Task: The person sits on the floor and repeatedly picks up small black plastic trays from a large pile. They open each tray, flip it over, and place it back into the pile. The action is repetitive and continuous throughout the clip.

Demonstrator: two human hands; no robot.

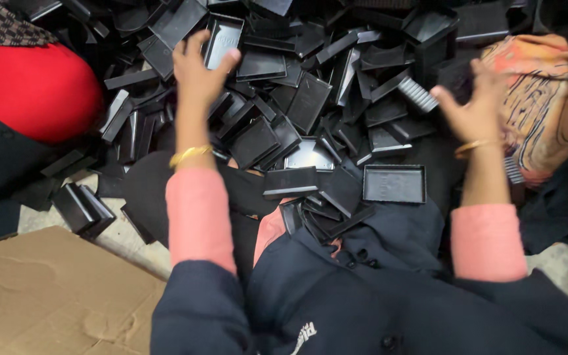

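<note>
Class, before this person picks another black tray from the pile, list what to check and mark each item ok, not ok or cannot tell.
1. Left hand on the pile of black trays: ok, fingers rest on a tray.
2. Left hand gripping that tray: cannot tell.
3. Right hand free: ok, open, holding nothing.
4. Loose tray near lap reachable: ok.
5. Cardboard beside the left arm free of trays: ok.

Left hand (198, 69) touches a black tray (221, 41); right hand (471, 105) hovers spread, empty.
</note>
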